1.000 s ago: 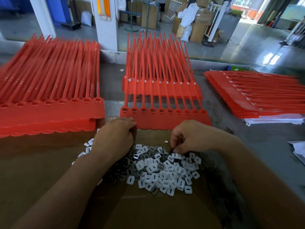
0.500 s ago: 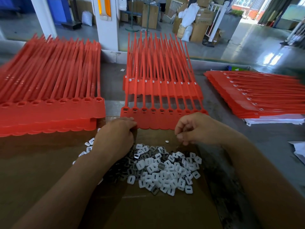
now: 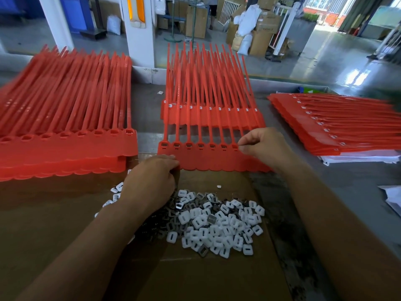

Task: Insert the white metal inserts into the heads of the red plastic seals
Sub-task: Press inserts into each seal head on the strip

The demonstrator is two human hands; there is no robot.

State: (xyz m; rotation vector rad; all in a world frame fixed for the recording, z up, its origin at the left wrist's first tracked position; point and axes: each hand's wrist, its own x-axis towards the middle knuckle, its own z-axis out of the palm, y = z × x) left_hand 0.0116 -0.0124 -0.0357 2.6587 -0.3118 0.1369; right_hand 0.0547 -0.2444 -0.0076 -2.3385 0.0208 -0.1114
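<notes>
From the head view, everything arranges itself around the middle strip of red seals (image 3: 206, 159), which lies flat on the counter (image 3: 336, 192) with its row of heads (image 3: 200, 145) facing up and its tails pointing away from the person.

The left hand (image 3: 152, 177) is at the strip's near left corner. Its fingers curl over the scalloped edge and grip it, I'd say to stop the strip sliding while the other hand pushes down.

The right hand (image 3: 262, 146) sits over the right end of the strip. Its fingers are curled and the thumb and forefinger are pinched tight just above the head next in line. I judge a single insert is held there, though the fingertips cover it. The heads to the left of that pinch seem already filled, so the work looks to run left to right.

Just nearer than the strip, a pile of white metal inserts (image 3: 217, 222) is spread on a cardboard sheet (image 3: 65, 213). It is close, so each pick is a short reach, and it lies between the two forearms.

Beyond the strip lies another strip (image 3: 212, 118) with white showing in its heads. To the strip's left is a thick stack of seals (image 3: 65, 148) with open sockets, likely waiting. Well to its right is a flatter stack (image 3: 336, 127), its heads dotted white.
</notes>
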